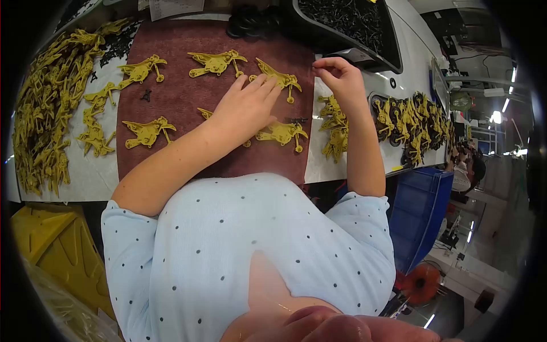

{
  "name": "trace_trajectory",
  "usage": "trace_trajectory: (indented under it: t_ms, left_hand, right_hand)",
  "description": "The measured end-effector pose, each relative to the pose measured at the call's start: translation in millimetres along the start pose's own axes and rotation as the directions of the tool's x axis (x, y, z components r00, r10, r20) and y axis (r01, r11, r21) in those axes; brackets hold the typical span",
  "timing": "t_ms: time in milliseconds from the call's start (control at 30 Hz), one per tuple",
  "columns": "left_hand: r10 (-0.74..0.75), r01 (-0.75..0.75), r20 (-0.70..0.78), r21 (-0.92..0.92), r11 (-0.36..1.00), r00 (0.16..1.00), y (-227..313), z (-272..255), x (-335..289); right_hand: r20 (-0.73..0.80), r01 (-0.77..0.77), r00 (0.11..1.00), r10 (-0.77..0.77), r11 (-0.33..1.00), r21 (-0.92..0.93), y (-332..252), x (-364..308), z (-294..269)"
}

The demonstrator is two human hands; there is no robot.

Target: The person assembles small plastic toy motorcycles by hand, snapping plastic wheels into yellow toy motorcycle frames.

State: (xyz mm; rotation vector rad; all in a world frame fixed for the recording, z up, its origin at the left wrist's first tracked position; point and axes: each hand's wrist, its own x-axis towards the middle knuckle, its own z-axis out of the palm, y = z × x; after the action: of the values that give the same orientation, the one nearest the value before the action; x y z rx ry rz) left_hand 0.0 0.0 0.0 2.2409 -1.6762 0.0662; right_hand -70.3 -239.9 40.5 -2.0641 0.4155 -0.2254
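One yellow part (286, 79) slants down rightward lengthwise; left fingers (261, 86) overlap it.

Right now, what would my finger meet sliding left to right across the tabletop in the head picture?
Big yellow pile, little black piece, left hand, right hand, yellow parts with black wheels.
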Motion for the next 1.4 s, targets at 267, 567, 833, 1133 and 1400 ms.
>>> trace_trajectory:
  t_ms: [267, 567, 833, 1133, 1400]
  left_hand:
    - [0.011, -0.014, -0.076, -0.041, 0.999, 0.997, -1, 5, -2]
    - [0.034, -0.045, -0.157, -0.067, 0.997, 0.987, 0, -1, 4]
    - [0.065, -0.07, -0.055, -0.094, 0.993, 0.996, -3, 6, 3]
    - [0.034, -0.029, 0.047, -0.1, 0.995, 0.998, -1, 3, 4]
    - [0.023, -0.019, 0.028, -0.124, 0.992, 0.999, 0, 6, 4]
  right_hand:
    - [-0.01, 0.062, 0.998, -0.067, 0.961, -0.271, 11, 20, 27]
    - [0.09, 0.091, 0.995, -0.049, 0.818, -0.568, -1, 23, 27]
    - [0.127, -0.043, 0.99, 0.062, 0.988, -0.146, -1, 19, 25]
    - [0.177, 0.107, 0.983, -0.038, 0.91, -0.4, 5, 16, 28]
    - [0.158, 0.327, 0.943, -0.292, 0.731, -0.599, 6, 7, 45]
